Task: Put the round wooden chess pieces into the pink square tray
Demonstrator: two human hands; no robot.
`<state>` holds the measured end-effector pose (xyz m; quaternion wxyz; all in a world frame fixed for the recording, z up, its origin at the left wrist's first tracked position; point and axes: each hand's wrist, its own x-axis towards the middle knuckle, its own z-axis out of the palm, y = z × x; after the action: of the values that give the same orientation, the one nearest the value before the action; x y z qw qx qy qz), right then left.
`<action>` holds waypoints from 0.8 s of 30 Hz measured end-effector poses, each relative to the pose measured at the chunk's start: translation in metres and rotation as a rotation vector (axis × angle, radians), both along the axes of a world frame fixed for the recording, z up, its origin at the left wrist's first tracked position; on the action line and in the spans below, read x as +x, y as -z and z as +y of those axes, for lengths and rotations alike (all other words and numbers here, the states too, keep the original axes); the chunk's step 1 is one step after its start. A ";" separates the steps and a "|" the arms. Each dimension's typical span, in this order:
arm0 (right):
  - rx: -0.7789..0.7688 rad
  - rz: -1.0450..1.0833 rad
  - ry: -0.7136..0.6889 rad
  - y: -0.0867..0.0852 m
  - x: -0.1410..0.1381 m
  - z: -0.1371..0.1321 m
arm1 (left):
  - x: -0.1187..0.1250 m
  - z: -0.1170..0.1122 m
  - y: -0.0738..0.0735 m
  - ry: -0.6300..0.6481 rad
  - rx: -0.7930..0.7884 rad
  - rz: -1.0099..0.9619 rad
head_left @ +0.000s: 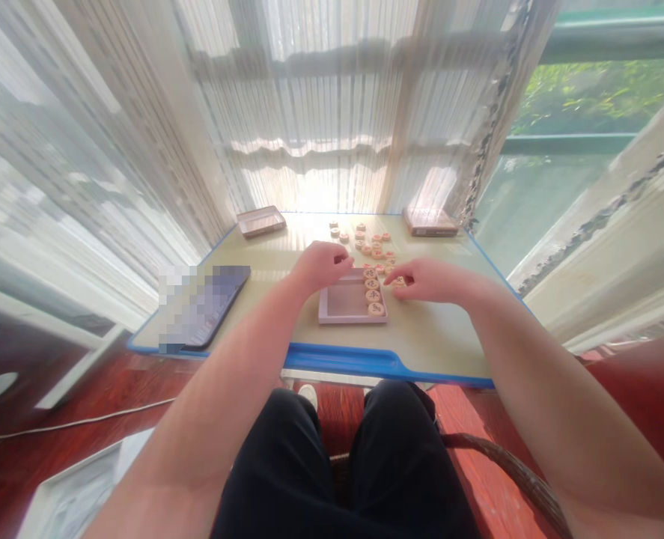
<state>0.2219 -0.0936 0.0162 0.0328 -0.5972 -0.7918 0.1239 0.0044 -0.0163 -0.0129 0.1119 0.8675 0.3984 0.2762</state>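
Note:
My left hand (321, 266) is over the far left corner of a shallow open box (346, 301), its fingers curled together. Something small and pale shows at its fingertips, too blurred to name. Inside the box, several round Chinese chess pieces (373, 296) form a column along the right wall, black characters facing up. To the right of the box, my right hand (424, 281) reaches in with thumb and index finger apart. Between them another chess piece (400, 281) shows, partly covered. More loose chess pieces (377, 254) lie scattered beyond the box, some with red characters.
A blue-edged table (275, 299) carries everything. On its left lies a dark tablet-like device (219, 307), partly pixelated. At the back stand an open box lid (261, 221) on the left and a flat box (430, 221) on the right. Striped curtains (320, 97) hang behind.

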 end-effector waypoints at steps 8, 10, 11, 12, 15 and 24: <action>0.039 -0.146 0.105 -0.004 -0.007 -0.005 | -0.001 0.002 0.002 -0.005 -0.018 0.055; 0.009 -0.155 0.133 -0.004 -0.009 -0.005 | -0.001 0.002 0.002 -0.008 -0.016 0.058; -0.004 -0.162 0.143 -0.004 -0.010 -0.005 | -0.001 0.002 0.001 -0.010 -0.005 0.055; -0.011 -0.169 0.149 -0.004 -0.011 -0.005 | -0.001 0.002 0.001 -0.011 0.007 0.052; -0.013 -0.182 0.146 -0.005 -0.011 -0.006 | 0.000 0.001 0.001 -0.004 0.040 0.044; -0.046 -0.193 0.237 -0.006 -0.001 -0.005 | 0.000 0.000 0.000 -0.004 0.069 0.041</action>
<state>0.2208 -0.0984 0.0225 -0.0426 -0.6962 -0.7122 0.0795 0.0043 -0.0162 -0.0132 0.0729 0.8755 0.3925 0.2722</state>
